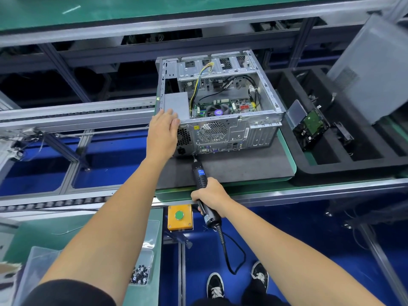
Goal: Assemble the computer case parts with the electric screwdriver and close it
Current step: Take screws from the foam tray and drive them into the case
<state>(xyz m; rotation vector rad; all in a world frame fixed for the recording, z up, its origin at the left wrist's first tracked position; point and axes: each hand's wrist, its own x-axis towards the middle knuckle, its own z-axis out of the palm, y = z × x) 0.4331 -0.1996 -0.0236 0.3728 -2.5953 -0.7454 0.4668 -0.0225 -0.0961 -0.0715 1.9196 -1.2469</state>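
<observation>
On the tabletop [242, 168]: left hand [163, 129] flat on computer case [220, 111], right hand [209, 196] gripping electric screwdriver [199, 175], blue label unreadable.

Case [223, 129] bare matt metal; screwdriver [199, 175] glossy black plastic; mat [242, 166] matt foam.

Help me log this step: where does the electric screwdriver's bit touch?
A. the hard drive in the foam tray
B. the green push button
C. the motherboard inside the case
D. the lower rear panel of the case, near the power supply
D: the right hand holds the electric screwdriver with its bit against the computer case rear panel, low, beside the power supply.
</observation>
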